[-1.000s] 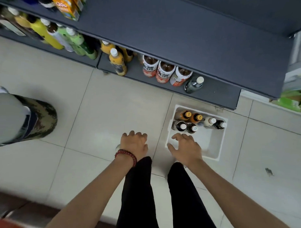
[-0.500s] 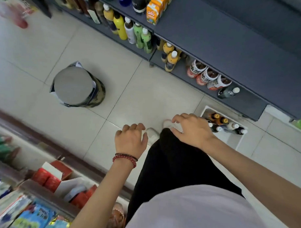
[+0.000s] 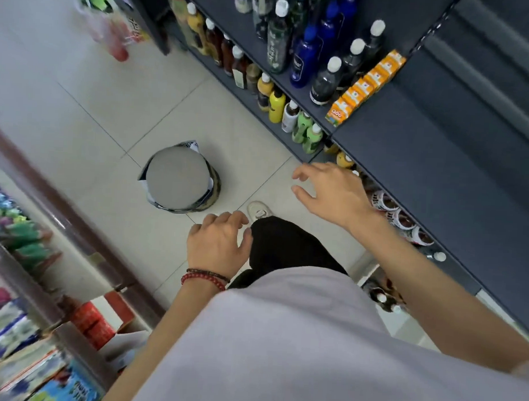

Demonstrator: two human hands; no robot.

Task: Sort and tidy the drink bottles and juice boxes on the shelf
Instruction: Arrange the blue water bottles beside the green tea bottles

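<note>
Change in view: compared with one second ago, the camera has turned left along the dark grey metal shelf unit (image 3: 437, 182), so more of its rows show now.
Right hand: the right hand (image 3: 332, 193) has left the white plastic crate of small bottles (image 3: 368, 265). It is now in the air just in front of the shelf unit's lowest board, fingers spread, holding nothing.
Left hand: the left hand (image 3: 218, 243) is farther out from the shelf unit, fingers loosely bent, also empty.
Crate: it stands on the floor at the foot of the shelf unit, mostly hidden under the right forearm.
Task things: the small orange juice boxes (image 3: 366, 87) stand in a row on a middle board. The yellow plastic bottle (image 3: 276, 106) and the green plastic bottles (image 3: 307, 133) stand on the lowest board.
Meaning: nothing is picked up yet. I judge that the person is turning from the crate to this part of the shelf unit, so the sorting here is only beginning.
</note>
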